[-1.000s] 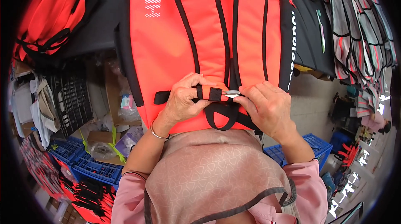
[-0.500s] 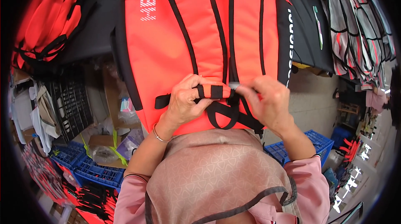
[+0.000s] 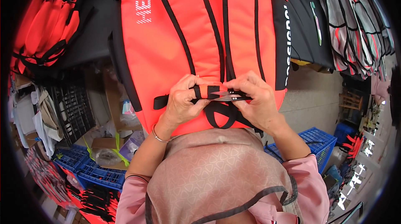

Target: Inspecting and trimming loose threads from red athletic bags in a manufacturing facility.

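Note:
A large orange-red bag (image 3: 175, 40) with black straps lies spread in front of me. My left hand (image 3: 184, 103) pinches a black webbing strap (image 3: 161, 100) at the bag's near edge. My right hand (image 3: 257, 100) holds small metal thread snips (image 3: 225, 95), their tips pointing left at the strap beside a black loop handle (image 3: 219, 117). Both hands nearly touch at the strap.
More orange and black bags (image 3: 41, 27) pile at the left. Blue plastic crates (image 3: 100, 174) stand lower left and another blue crate (image 3: 317, 140) at right. Grey and black garments (image 3: 355, 27) hang upper right. Cardboard and plastic bags (image 3: 112, 144) lie below the bag.
The snips have swung round in my right hand, so the tips now point left onto the strap. My left hand keeps its grip.

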`<state>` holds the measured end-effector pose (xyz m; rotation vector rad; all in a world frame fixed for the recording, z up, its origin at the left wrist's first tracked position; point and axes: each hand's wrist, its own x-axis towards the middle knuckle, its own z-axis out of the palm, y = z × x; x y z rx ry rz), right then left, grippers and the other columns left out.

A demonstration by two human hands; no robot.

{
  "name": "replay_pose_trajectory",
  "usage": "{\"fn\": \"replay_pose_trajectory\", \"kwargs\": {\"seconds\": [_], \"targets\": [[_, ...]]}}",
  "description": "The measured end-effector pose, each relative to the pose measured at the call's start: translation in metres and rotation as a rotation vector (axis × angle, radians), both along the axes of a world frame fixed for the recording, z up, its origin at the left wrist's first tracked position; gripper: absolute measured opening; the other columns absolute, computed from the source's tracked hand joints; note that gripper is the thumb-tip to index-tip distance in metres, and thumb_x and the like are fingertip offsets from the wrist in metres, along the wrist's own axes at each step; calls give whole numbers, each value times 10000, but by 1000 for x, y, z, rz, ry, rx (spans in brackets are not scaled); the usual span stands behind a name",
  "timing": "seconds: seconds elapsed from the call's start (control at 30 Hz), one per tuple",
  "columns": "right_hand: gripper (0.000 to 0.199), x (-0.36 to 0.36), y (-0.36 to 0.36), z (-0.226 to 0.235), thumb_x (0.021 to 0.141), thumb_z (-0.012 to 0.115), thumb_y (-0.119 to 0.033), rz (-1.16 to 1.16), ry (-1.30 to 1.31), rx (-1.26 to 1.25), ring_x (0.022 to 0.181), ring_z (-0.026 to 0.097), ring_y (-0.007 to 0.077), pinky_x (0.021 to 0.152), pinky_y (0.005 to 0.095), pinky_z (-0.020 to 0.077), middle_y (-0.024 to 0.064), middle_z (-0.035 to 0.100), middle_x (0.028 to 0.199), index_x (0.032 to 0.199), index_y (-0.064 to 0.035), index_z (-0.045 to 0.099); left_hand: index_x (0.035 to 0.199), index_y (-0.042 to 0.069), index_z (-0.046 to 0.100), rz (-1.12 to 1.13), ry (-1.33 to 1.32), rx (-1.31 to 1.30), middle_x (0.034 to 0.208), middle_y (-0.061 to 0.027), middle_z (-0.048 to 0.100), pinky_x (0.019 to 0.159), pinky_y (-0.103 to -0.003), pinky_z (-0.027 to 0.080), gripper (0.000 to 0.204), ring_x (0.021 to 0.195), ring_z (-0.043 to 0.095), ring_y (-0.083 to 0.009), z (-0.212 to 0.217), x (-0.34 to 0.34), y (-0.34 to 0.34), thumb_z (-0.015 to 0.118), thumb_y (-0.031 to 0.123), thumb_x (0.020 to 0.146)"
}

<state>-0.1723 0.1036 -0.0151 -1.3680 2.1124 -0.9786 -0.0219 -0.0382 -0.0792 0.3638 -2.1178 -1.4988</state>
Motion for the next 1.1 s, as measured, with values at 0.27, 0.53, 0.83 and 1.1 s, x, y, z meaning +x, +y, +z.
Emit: {"fn": "replay_pose_trajectory", "kwargs": {"seconds": [0.27, 0.53, 0.83, 1.1], "targets": [[103, 7, -7, -8, 832, 655, 63, 61, 96, -42, 669, 555, 159, 607, 293, 453, 80, 537, 839, 882, 9, 583, 926, 96, 772, 2, 14, -51, 936, -59, 722, 739, -322, 522, 337, 832, 637, -204, -4, 1, -2, 787, -45, 620], [97, -4, 3, 21, 850, 708, -1, -32, -426, 47, 723, 517, 111, 607, 275, 403, 46, 528, 788, 894, 11, 622, 958, 159, 781, 11, 30, 2, 951, -13, 737, 721, -306, 519, 333, 807, 642, -180, -7, -1, 0, 790, -3, 666], [267, 3, 22, 16, 778, 819, -157, -336, -182, -77, 732, 639, 191, 664, 307, 509, 97, 652, 848, 939, -2, 674, 965, 169, 790, 16, 53, 7, 958, 5, 748, 730, -280, 523, 318, 805, 635, -149, 1, -4, 0, 795, 11, 689], [215, 2, 15, 14, 758, 819, -111, -95, 231, -6, 682, 601, 235, 610, 326, 471, 88, 642, 763, 854, -3, 659, 943, 165, 794, -3, 50, -22, 958, 14, 750, 729, -276, 524, 304, 793, 627, -142, 3, -3, 0, 797, 12, 680]]}}
